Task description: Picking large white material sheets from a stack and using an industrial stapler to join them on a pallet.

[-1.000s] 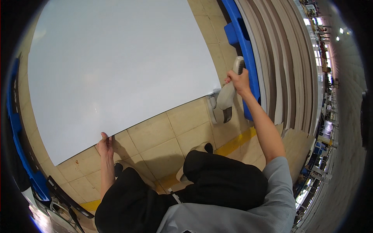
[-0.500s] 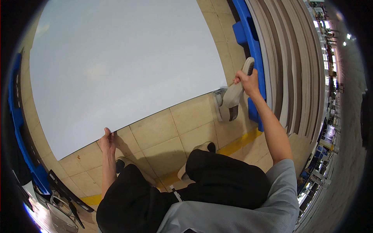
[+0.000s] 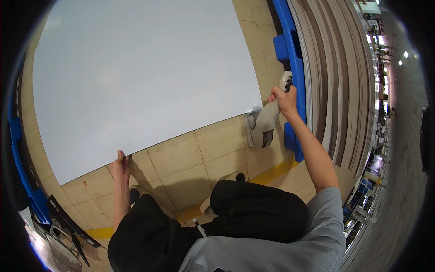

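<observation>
A large glossy white board point(image 3: 149, 72) fills the upper left of the head view. My left hand point(image 3: 120, 166) grips its near edge, thumb on top and fingers curled beneath. At the board's near right corner is a beige and grey hand tool point(image 3: 268, 119) with a long handle and a dark ribbed grip strip, its shape like a corner cutter. My right hand point(image 3: 285, 99) is wrapped round that handle. The tool's grey jaw end meets the corner; whether the corner lies inside it is hidden.
A tall stack of boards point(image 3: 333, 81) rises at the right on a blue pallet point(image 3: 297, 68). Another blue pallet point(image 3: 27, 167) stands at the left, near a black-framed chair-like object point(image 3: 68, 222). Beige floor tiles point(image 3: 181, 154) bear a yellow line point(image 3: 276, 174). My bent knees are close below.
The beige tool has turned slightly, its handle and my right hand shifting a little leftward and down. My left hand keeps its hold on the board. The whole view has shifted a little.
</observation>
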{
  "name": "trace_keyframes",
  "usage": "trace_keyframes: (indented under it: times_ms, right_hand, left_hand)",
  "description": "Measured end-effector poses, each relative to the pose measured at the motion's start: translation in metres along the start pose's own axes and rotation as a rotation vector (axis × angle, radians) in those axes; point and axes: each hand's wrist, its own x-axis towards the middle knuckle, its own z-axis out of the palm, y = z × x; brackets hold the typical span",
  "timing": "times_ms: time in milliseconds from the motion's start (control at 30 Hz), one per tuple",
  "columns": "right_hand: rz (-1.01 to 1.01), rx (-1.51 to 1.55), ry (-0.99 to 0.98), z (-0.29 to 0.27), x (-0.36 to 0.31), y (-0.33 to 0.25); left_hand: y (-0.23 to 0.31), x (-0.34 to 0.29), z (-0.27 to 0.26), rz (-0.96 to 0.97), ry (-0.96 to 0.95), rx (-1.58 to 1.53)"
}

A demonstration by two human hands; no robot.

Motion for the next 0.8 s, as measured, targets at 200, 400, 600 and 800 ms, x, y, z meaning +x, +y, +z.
trace_keyframes:
  times_ms: [200, 400, 600, 800]
  right_hand:
    - [0.222, -0.503, 0.013, -0.002, 0.064, 0.034]
    - [0.159, -0.299, 0.03, 0.01, 0.032, 0.03]
    - [0.265, 0.155, -0.288, -0.014, -0.043, 0.027]
    - [0.235, 0.343, -0.443, 0.115, -0.078, 0.005]
  left_hand:
    - [-0.021, -0.002, 0.032, -0.021, -0.023, -0.045]
    - [-0.016, -0.01, 0.011, -0.04, -0.052, 0.064]
    - [0.102, -0.062, -0.105, -0.034, -0.187, 0.903]
    - [0.234, 0.038, -0.23, 0.661, 0.2, 1.259]
